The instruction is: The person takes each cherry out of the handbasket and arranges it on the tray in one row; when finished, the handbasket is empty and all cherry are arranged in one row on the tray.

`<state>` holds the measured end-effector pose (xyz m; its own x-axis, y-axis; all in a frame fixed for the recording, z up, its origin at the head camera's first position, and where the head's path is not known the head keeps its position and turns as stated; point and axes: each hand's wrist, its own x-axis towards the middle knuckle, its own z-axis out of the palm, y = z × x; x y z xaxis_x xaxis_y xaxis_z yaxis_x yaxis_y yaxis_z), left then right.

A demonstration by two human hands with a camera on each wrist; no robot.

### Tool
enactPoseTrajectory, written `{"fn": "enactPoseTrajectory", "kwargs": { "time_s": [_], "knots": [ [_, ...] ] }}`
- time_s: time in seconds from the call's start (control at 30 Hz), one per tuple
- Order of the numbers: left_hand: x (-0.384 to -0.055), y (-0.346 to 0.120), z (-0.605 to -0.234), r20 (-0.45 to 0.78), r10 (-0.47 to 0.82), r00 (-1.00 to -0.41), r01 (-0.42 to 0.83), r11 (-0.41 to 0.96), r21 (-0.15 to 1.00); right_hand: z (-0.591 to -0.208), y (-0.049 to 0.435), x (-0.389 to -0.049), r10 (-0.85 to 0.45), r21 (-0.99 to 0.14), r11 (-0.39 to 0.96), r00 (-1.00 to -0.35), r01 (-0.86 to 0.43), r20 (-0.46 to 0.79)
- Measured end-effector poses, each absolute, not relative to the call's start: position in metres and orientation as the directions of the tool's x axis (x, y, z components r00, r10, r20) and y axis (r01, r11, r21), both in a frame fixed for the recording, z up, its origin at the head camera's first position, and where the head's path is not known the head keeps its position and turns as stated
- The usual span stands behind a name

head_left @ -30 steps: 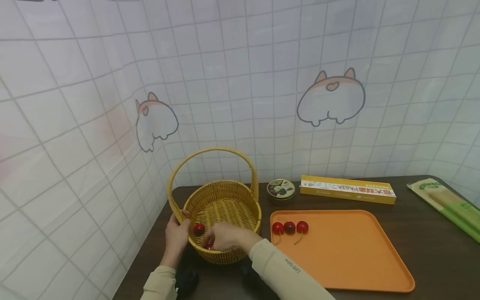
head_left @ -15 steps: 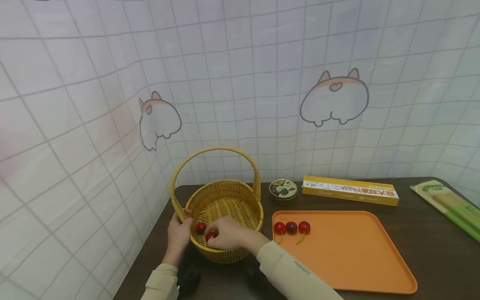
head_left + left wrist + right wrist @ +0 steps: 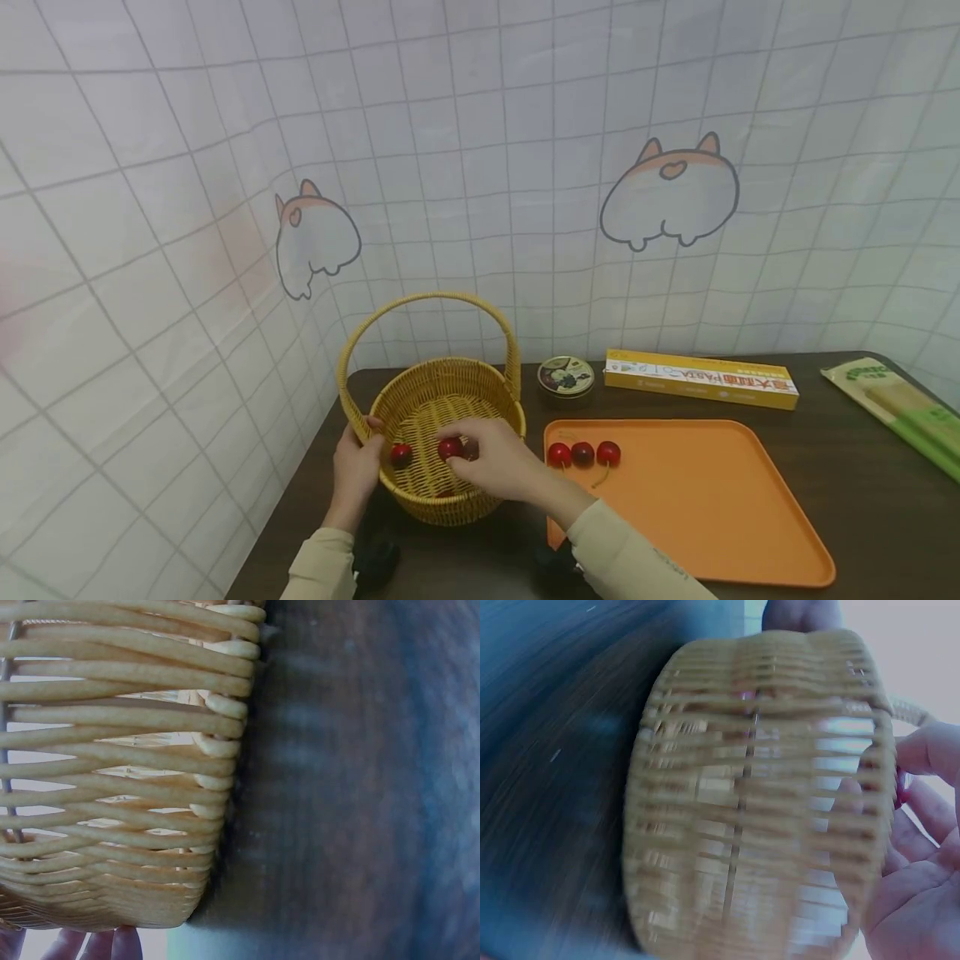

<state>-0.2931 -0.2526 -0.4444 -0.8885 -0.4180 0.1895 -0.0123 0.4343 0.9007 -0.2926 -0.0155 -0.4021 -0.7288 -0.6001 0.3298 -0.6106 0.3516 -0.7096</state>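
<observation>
The fingers of the right hand point(image 3: 497, 458) close round a bright red cherry point(image 3: 450, 448), with a darker cherry point(image 3: 472, 450) tucked behind it, just below the centre of the frame, over the inside of the basket point(image 3: 442, 510). The fruit looks light, smooth and firm, so probably slippery and apt to roll; a gentle pinch round its sides should suit it, as hard squeezing might bruise real fruit. Another cherry point(image 3: 401, 456) sits by the basket's left wall, and a sliver of red shows at the near rim, too covered to name. The left hand point(image 3: 356, 468) grips the basket at the left foot of its handle point(image 3: 435, 295), whose arch, along with the raised rim, stands in the way of a reach. Right of centre, three cherries point(image 3: 582, 454) line the upper left of an orange tray point(image 3: 690, 500); beyond are a round tin point(image 3: 566, 377), a yellow box point(image 3: 701, 380) and, far right, a green packet point(image 3: 892, 408) on the dark worktop point(image 3: 862, 504).
</observation>
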Motion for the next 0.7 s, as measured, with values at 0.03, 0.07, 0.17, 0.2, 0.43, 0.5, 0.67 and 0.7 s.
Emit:
{"fn": "enactPoseTrajectory", "kwargs": {
  "time_s": [0.03, 0.07, 0.17, 0.2, 0.43, 0.5, 0.67, 0.7],
  "knots": [
    [-0.293, -0.252, -0.444, 0.191, -0.418, -0.888, -0.011, 0.435, 0.9, -0.402, -0.01, -0.292, -0.591, -0.724, 0.345, -0.738, -0.597, 0.326],
    [-0.293, -0.252, -0.444, 0.191, -0.417, -0.889, -0.01, 0.434, 0.901, -0.403, -0.004, -0.291, -0.584, -0.733, 0.338, -0.743, -0.59, 0.328],
    [-0.293, -0.252, -0.444, 0.186, -0.412, -0.892, -0.009, 0.428, 0.904, -0.402, 0.013, -0.289, -0.565, -0.752, 0.308, -0.748, -0.582, 0.348],
    [-0.293, -0.251, -0.445, 0.185, -0.411, -0.893, -0.011, 0.43, 0.903, -0.402, 0.019, -0.289, -0.559, -0.755, 0.298, -0.748, -0.584, 0.358],
    [-0.293, -0.251, -0.444, 0.177, -0.413, -0.894, -0.024, 0.437, 0.899, -0.399, 0.058, -0.291, -0.533, -0.744, 0.29, -0.747, -0.602, 0.397],
    [-0.293, -0.251, -0.444, 0.176, -0.414, -0.893, -0.025, 0.438, 0.899, -0.401, 0.069, -0.293, -0.525, -0.733, 0.302, -0.748, -0.609, 0.405],
    [-0.293, -0.251, -0.445, 0.173, -0.411, -0.895, -0.027, 0.437, 0.899, -0.408, 0.096, -0.299, -0.494, -0.679, 0.359, -0.748, -0.64, 0.444],
    [-0.292, -0.251, -0.445, 0.17, -0.411, -0.895, -0.029, 0.435, 0.9, -0.409, 0.101, -0.3, -0.489, -0.667, 0.373, -0.747, -0.645, 0.45]
  ]
}}
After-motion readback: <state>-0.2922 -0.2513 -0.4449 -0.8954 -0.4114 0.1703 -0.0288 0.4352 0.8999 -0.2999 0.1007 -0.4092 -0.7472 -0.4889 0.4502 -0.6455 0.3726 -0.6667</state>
